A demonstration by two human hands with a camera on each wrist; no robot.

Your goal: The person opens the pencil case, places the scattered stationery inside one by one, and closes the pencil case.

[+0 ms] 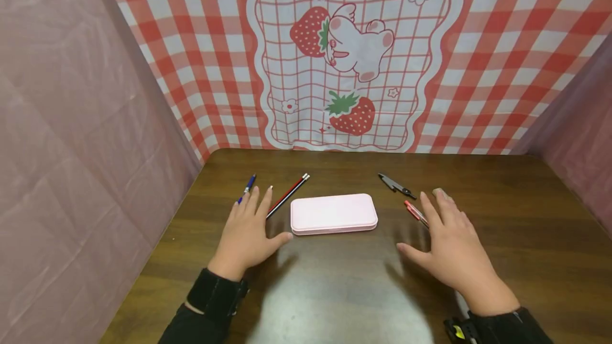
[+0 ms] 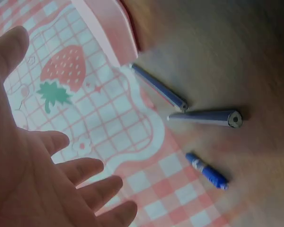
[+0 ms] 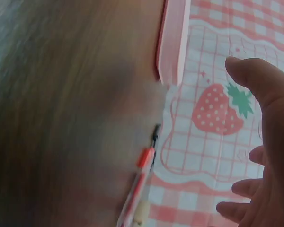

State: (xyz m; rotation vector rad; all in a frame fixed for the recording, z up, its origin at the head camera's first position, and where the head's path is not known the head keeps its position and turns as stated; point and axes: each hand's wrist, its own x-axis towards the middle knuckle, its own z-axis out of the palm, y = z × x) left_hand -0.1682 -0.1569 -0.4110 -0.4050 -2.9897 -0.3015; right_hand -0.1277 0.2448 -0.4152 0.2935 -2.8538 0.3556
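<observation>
A pink pencil case (image 1: 333, 213) lies closed on the table between the two hands. My left hand (image 1: 246, 240) hovers left of it with straight, spread fingers and holds nothing. Beyond those fingers are dark striped pencils (image 1: 289, 194) and a blue pen (image 1: 251, 182), partly hidden by the hand in the head view. On the other side, my right hand (image 1: 451, 246) also hovers with its fingers spread, holding nothing. Near its fingertips lie a red pen (image 1: 415, 212), partly covered in the head view, and a grey drawing compass (image 1: 397, 185).
The brown wooden table (image 1: 334, 291) reaches back to a red-and-white checked cloth (image 1: 205, 57) with strawberry prints. Pink drapes (image 1: 86, 147) hang at both sides. In the right wrist view, a small beige thing (image 3: 141, 213) shows beside the red pen.
</observation>
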